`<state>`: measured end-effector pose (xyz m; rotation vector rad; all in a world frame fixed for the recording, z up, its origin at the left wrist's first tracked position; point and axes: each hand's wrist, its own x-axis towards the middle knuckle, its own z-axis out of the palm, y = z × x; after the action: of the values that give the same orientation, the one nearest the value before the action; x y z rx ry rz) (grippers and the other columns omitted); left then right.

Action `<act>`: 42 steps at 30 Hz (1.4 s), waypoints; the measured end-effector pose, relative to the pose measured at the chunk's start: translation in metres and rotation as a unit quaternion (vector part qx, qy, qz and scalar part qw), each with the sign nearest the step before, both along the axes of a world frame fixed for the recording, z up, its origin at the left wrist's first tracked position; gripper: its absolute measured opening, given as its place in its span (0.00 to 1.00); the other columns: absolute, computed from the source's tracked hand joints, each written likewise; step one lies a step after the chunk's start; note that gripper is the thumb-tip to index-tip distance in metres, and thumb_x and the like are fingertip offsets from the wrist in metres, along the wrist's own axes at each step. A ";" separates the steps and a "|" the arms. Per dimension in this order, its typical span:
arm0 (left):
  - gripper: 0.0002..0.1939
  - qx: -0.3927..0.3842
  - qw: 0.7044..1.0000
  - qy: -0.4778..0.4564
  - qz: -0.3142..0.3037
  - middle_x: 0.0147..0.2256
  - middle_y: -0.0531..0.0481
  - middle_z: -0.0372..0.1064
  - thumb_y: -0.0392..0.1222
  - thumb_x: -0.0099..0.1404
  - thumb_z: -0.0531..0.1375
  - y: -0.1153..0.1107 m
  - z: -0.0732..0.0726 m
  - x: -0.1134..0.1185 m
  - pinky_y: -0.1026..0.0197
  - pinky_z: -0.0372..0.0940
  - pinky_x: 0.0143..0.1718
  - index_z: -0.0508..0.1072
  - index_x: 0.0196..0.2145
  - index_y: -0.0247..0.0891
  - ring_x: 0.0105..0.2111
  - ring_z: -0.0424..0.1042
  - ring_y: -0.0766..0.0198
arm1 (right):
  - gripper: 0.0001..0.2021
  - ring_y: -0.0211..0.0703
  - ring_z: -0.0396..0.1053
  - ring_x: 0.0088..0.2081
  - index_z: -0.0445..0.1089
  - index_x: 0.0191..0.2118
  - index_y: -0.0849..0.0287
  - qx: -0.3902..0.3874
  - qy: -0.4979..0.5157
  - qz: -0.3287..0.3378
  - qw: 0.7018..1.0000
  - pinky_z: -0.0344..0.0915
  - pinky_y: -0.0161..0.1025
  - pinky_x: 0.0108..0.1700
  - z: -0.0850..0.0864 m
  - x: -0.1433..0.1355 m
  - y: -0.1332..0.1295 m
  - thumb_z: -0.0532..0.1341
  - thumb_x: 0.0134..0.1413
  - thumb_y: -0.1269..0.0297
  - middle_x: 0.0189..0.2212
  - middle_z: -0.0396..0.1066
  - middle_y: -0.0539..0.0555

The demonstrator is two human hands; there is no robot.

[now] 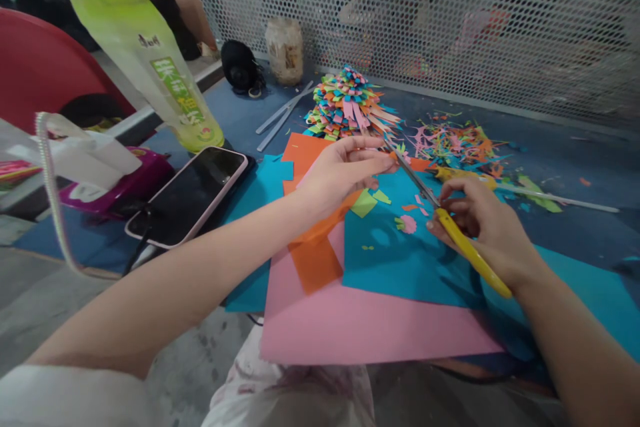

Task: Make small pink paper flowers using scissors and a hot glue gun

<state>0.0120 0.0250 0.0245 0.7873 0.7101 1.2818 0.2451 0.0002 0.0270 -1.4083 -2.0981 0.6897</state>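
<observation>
My left hand (345, 167) pinches a small piece of orange paper (393, 156) between thumb and fingers. Yellow-handled scissors (467, 247) are in my right hand (483, 223), their narrow metal blades angled up to the left so the tips reach the pinched paper. Beneath both hands lie a blue paper sheet (400, 273), a pink sheet (320, 330) and orange paper (315, 263). On the blue sheet rest a small pink-and-green paper flower (407, 224) and green scraps (364, 203). Behind my left hand stands a cone of layered, many-coloured paper strips (340, 107).
Paper shreds (460, 143) are heaped at the back right, near a yellow tool (465, 177) with a pale stick. At left stand a phone (193, 193), a drink bottle (155, 67) and a purple tissue box (120, 180). A perforated metal screen (430, 13) closes the back.
</observation>
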 end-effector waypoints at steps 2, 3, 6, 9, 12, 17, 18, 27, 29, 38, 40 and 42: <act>0.13 0.001 1.000 0.006 0.004 0.29 0.53 0.76 0.31 0.55 0.71 0.000 0.000 0.000 0.67 0.65 0.30 0.73 0.36 0.35 0.31 0.77 0.68 | 0.20 0.33 0.53 0.17 0.60 0.41 0.51 -0.004 0.001 0.000 1.000 0.51 0.34 0.19 0.001 0.000 0.001 0.68 0.48 0.50 0.21 0.67 0.43; 0.13 0.000 1.000 0.010 0.006 0.29 0.53 0.76 0.31 0.55 0.71 0.000 0.000 0.000 0.67 0.66 0.31 0.73 0.36 0.35 0.31 0.77 0.68 | 0.21 0.33 0.53 0.17 0.59 0.40 0.51 -0.006 0.002 0.001 1.000 0.51 0.34 0.19 0.001 -0.001 0.001 0.68 0.47 0.50 0.21 0.67 0.43; 0.12 -0.006 1.000 0.021 0.013 0.29 0.52 0.77 0.31 0.56 0.71 -0.001 0.002 0.001 0.65 0.68 0.34 0.74 0.37 0.35 0.32 0.78 0.67 | 0.22 0.33 0.53 0.16 0.59 0.40 0.51 -0.011 0.007 0.000 1.000 0.51 0.34 0.18 0.002 -0.001 0.001 0.69 0.46 0.49 0.21 0.70 0.44; 0.11 -0.014 0.999 0.026 0.016 0.30 0.52 0.77 0.30 0.57 0.70 -0.001 0.003 0.001 0.65 0.68 0.34 0.74 0.37 0.35 0.32 0.78 0.66 | 0.23 0.34 0.56 0.17 0.59 0.40 0.51 -0.009 0.006 -0.003 1.000 0.53 0.34 0.19 0.002 -0.001 0.001 0.69 0.45 0.49 0.22 0.71 0.45; 0.11 -0.019 1.000 0.019 0.010 0.30 0.52 0.77 0.30 0.58 0.69 -0.002 0.004 0.002 0.66 0.67 0.32 0.74 0.38 0.35 0.32 0.78 0.67 | 0.22 0.35 0.58 0.18 0.59 0.39 0.51 -0.008 0.003 -0.003 1.000 0.55 0.34 0.20 0.002 -0.001 0.002 0.69 0.45 0.49 0.22 0.71 0.45; 0.11 -0.018 1.000 0.009 0.005 0.28 0.52 0.76 0.30 0.57 0.69 -0.002 0.003 0.001 0.67 0.65 0.31 0.73 0.37 0.35 0.30 0.77 0.68 | 0.20 0.34 0.55 0.18 0.59 0.41 0.51 -0.007 0.002 -0.001 1.000 0.53 0.34 0.20 -0.001 0.000 0.001 0.68 0.48 0.50 0.22 0.68 0.43; 0.12 -0.017 1.000 0.011 0.005 0.28 0.52 0.76 0.30 0.57 0.69 -0.002 0.003 0.001 0.67 0.65 0.31 0.73 0.37 0.35 0.31 0.77 0.68 | 0.20 0.34 0.55 0.18 0.59 0.41 0.51 -0.005 0.002 -0.002 1.000 0.54 0.34 0.20 -0.001 0.000 0.001 0.67 0.49 0.51 0.22 0.67 0.43; 0.12 0.010 1.000 -0.008 -0.021 0.28 0.52 0.76 0.29 0.56 0.69 0.000 -0.002 0.000 0.68 0.63 0.28 0.73 0.37 0.34 0.29 0.76 0.69 | 0.22 0.39 0.65 0.23 0.58 0.43 0.50 -0.037 0.005 0.005 0.999 0.62 0.37 0.25 -0.004 0.004 0.002 0.68 0.49 0.51 0.27 0.70 0.45; 0.12 0.010 1.000 -0.002 -0.022 0.28 0.52 0.77 0.29 0.56 0.69 0.001 -0.003 -0.001 0.68 0.63 0.28 0.73 0.37 0.34 0.29 0.77 0.69 | 0.21 0.38 0.64 0.22 0.58 0.44 0.50 -0.035 0.007 0.010 0.999 0.61 0.37 0.24 -0.006 0.005 0.003 0.67 0.50 0.50 0.26 0.69 0.45; 0.11 0.005 1.000 0.016 -0.016 0.28 0.53 0.76 0.30 0.56 0.69 0.002 -0.003 -0.001 0.68 0.64 0.28 0.74 0.37 0.35 0.30 0.76 0.69 | 0.23 0.37 0.64 0.21 0.59 0.42 0.50 -0.039 0.029 -0.006 0.999 0.60 0.35 0.22 -0.003 0.001 0.002 0.70 0.46 0.50 0.26 0.70 0.45; 0.12 0.001 1.000 0.017 -0.011 0.28 0.53 0.76 0.30 0.56 0.70 0.001 -0.002 -0.001 0.67 0.65 0.29 0.74 0.37 0.35 0.30 0.76 0.69 | 0.23 0.37 0.63 0.21 0.60 0.42 0.50 -0.036 0.028 -0.008 0.999 0.59 0.35 0.22 -0.003 0.001 0.002 0.70 0.46 0.50 0.25 0.69 0.45; 0.12 -0.003 1.000 0.018 -0.005 0.29 0.53 0.76 0.31 0.56 0.70 0.001 -0.002 -0.001 0.67 0.65 0.29 0.74 0.37 0.35 0.30 0.76 0.69 | 0.22 0.37 0.63 0.21 0.60 0.42 0.50 -0.030 0.023 -0.008 0.999 0.59 0.35 0.22 -0.003 0.002 0.002 0.69 0.46 0.50 0.25 0.69 0.45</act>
<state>0.0114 0.0256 0.0227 0.8100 0.7366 1.2587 0.2466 0.0018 0.0245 -1.4257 -2.0453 0.7776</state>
